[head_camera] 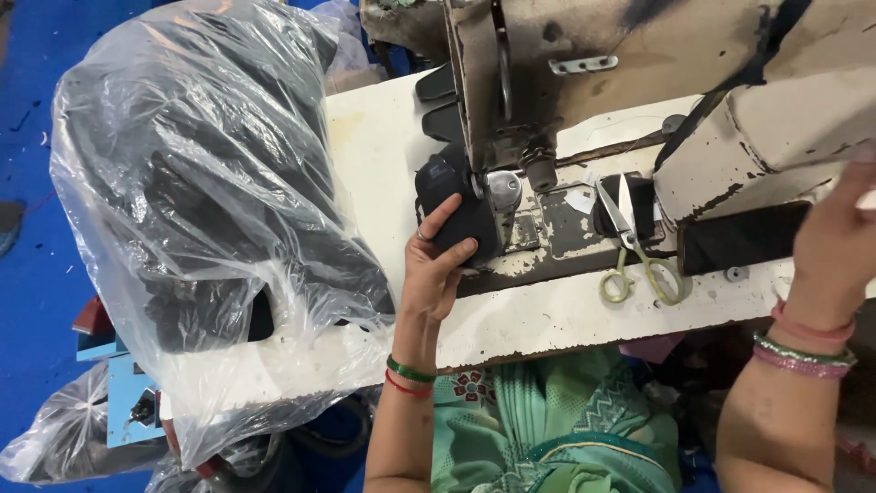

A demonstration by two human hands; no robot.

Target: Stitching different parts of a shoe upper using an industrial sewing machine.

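Observation:
My left hand [436,265] lies on a black fabric piece [456,203] and presses it against the needle area of an old, worn sewing machine [584,82], next to the metal presser foot [504,190]. A ring shows on one finger and green and red bangles circle the wrist. My right hand [835,246] is raised at the far right edge, against the machine's body near a dark phone-like slab [744,236]. Whether it holds anything I cannot tell.
Yellow-handled scissors [639,251] lie on the white table [547,315] right of the needle plate. A large clear plastic bag of black pieces [210,201] fills the table's left side. More bags lie on the blue floor [36,274]. Green clothing covers my lap.

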